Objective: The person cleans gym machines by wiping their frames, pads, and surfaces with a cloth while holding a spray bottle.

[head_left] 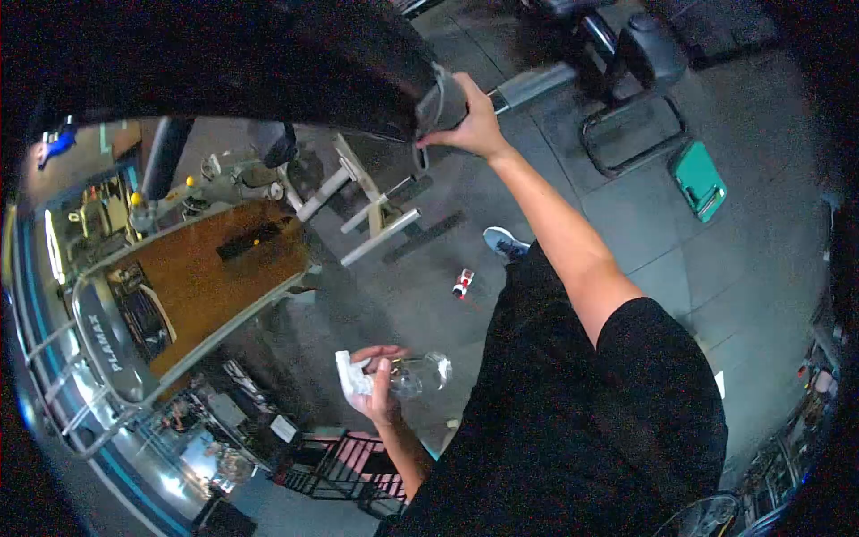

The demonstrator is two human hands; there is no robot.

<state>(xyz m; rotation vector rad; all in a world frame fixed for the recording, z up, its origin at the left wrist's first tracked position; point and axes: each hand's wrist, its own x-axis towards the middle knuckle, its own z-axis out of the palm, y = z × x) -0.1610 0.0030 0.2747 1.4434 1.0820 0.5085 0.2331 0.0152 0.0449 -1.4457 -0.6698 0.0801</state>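
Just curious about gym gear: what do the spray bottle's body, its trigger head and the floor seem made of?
Spray bottle body: probably clear, glossy plastic; the background shows through and highlights glint. Trigger head: likely white plastic, judging by its even colour and moulded shape. Floor: perhaps rubber tiles, grey and mostly matte with straight seams; vinyl remains possible.

Bare right arm extended nearly straight; right hand thumb spread from fingers, fingertips partly hidden, grip uncertain. Bare left forearm, elbow hidden; left hand curled.
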